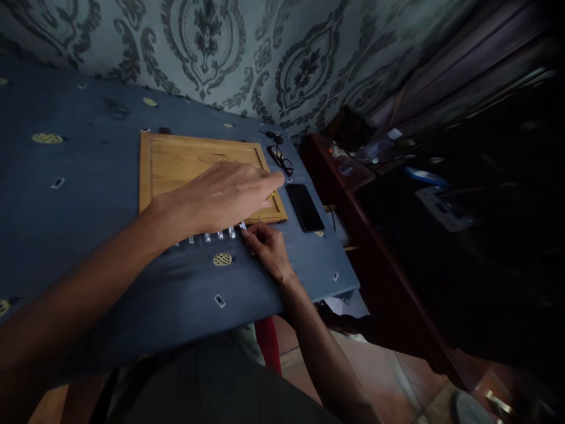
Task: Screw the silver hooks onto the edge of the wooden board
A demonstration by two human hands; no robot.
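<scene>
A framed wooden board [194,159] lies flat on the blue cloth. My left hand [229,191] reaches across it from the left, back of the hand up. Its fingers curl together near the board's right side, and a small yellow bit shows under them; what they hold is mostly hidden. Along the board's near edge several small shiny clear pieces [220,235] stand in a row, partly covered by my left hand and wrist. At the right end of that row my right hand [269,247] pinches one small shiny piece [242,226] between thumb and finger.
Right of the board lie a black phone [305,207], eyeglasses [281,159] and a dark key-like item [273,137]. The table's blue cloth [176,306] has pineapple prints. A patterned curtain or wall covering [304,65] rises behind. Dark reddish wooden furniture [379,253] stands at the right.
</scene>
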